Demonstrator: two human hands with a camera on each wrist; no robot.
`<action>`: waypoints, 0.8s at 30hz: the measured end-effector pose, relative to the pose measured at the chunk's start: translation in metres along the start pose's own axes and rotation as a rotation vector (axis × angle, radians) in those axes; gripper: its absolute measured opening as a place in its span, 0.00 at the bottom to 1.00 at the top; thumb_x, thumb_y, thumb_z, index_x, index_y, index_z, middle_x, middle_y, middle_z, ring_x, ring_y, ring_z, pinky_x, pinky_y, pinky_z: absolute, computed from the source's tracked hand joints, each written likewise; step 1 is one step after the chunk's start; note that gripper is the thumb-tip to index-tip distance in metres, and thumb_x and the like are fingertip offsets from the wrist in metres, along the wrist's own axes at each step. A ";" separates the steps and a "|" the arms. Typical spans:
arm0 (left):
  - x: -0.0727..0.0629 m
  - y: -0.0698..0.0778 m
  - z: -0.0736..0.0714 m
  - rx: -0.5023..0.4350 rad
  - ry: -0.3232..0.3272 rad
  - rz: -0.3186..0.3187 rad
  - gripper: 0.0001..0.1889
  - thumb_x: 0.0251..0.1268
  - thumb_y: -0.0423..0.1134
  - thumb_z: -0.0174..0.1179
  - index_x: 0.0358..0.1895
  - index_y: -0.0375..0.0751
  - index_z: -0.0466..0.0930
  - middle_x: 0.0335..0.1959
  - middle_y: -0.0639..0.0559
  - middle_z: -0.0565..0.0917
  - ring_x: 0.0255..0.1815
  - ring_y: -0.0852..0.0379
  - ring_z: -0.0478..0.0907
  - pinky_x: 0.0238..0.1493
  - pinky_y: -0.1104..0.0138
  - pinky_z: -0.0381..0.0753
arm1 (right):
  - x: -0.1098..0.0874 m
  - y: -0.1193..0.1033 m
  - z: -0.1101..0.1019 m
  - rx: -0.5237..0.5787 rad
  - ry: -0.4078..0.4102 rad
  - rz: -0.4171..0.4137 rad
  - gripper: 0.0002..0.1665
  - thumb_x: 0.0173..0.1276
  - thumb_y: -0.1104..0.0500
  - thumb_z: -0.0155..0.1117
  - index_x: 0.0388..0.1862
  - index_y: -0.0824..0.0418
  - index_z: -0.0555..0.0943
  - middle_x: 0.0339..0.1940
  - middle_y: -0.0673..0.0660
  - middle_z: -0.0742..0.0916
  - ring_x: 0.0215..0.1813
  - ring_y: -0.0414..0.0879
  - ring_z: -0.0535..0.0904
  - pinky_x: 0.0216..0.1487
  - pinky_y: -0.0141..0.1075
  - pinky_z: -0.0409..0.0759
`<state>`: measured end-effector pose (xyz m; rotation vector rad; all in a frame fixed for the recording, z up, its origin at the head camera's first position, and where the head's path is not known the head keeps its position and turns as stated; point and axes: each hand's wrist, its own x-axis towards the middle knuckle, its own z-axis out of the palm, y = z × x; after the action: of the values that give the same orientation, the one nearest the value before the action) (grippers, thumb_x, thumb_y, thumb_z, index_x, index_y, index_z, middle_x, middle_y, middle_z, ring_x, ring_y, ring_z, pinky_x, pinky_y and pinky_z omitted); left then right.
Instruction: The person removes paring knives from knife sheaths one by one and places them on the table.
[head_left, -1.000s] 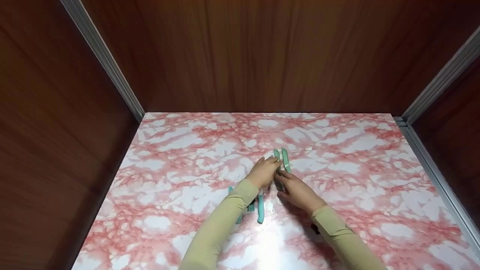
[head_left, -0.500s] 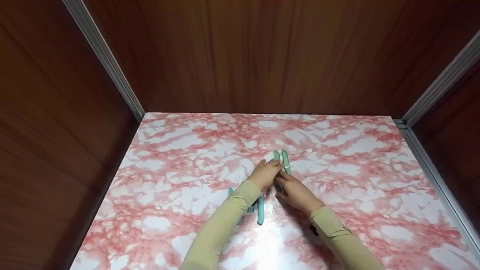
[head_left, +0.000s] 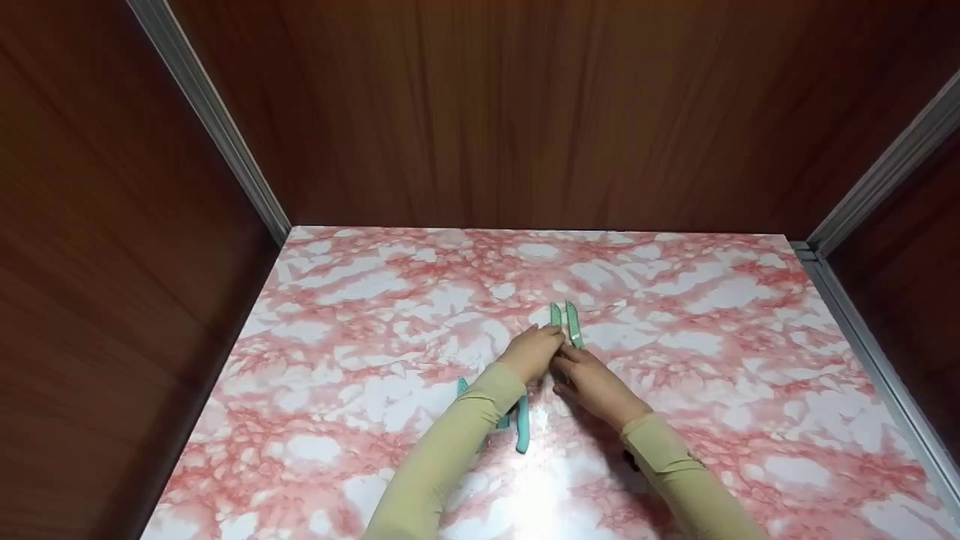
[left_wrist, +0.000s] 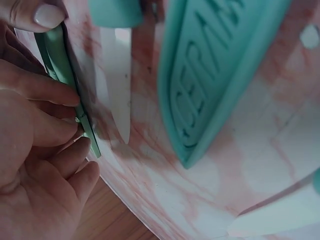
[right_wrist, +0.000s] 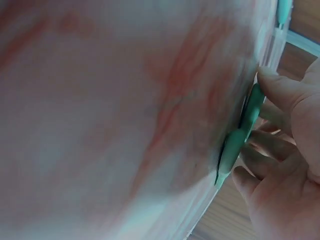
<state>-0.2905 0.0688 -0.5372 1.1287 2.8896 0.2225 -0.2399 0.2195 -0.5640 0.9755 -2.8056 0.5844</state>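
Pinching a slim green knife-shaped piece (left_wrist: 62, 62) in the curled left hand (head_left: 531, 352), right of the head frame's centre.
Gripping a similar green length (right_wrist: 232, 152) in the equally curled right hand (head_left: 598, 384); cannot tell whether the same piece.

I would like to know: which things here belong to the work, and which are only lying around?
Seemingly in the job:
left hand
left green knife, partly under it
right hand
right green knife, partly under it

Seemingly just lying about:
teal knife with white blade
teal cover with raised letters
another white blade
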 end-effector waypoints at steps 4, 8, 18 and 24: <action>0.000 0.000 0.001 -0.011 0.018 0.008 0.17 0.64 0.30 0.58 0.56 0.42 0.78 0.59 0.49 0.76 0.59 0.52 0.74 0.66 0.60 0.65 | 0.000 0.004 -0.002 -0.008 -0.018 -0.033 0.22 0.61 0.60 0.70 0.54 0.61 0.79 0.64 0.61 0.74 0.64 0.58 0.69 0.64 0.54 0.64; 0.001 0.000 0.002 -0.008 0.024 0.004 0.16 0.64 0.30 0.58 0.55 0.41 0.78 0.58 0.49 0.76 0.56 0.51 0.76 0.65 0.60 0.65 | -0.001 0.006 -0.003 -0.009 -0.023 -0.041 0.21 0.62 0.61 0.70 0.54 0.60 0.79 0.65 0.60 0.73 0.65 0.58 0.69 0.63 0.53 0.66; 0.001 -0.002 0.003 -0.012 0.056 0.034 0.14 0.61 0.30 0.61 0.51 0.41 0.81 0.53 0.49 0.78 0.50 0.51 0.79 0.63 0.60 0.68 | -0.001 0.005 0.003 -0.048 0.093 -0.188 0.19 0.64 0.64 0.65 0.55 0.60 0.78 0.66 0.63 0.72 0.64 0.60 0.69 0.60 0.49 0.72; 0.001 -0.003 -0.001 -0.002 0.019 0.028 0.14 0.61 0.30 0.60 0.51 0.42 0.80 0.52 0.50 0.78 0.50 0.52 0.79 0.63 0.62 0.68 | -0.002 0.003 0.003 -0.079 0.107 -0.209 0.17 0.67 0.66 0.61 0.54 0.62 0.79 0.66 0.65 0.71 0.65 0.61 0.68 0.60 0.50 0.71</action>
<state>-0.2937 0.0671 -0.5367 1.1735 2.8910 0.2380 -0.2400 0.2214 -0.5680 1.1653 -2.5713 0.4801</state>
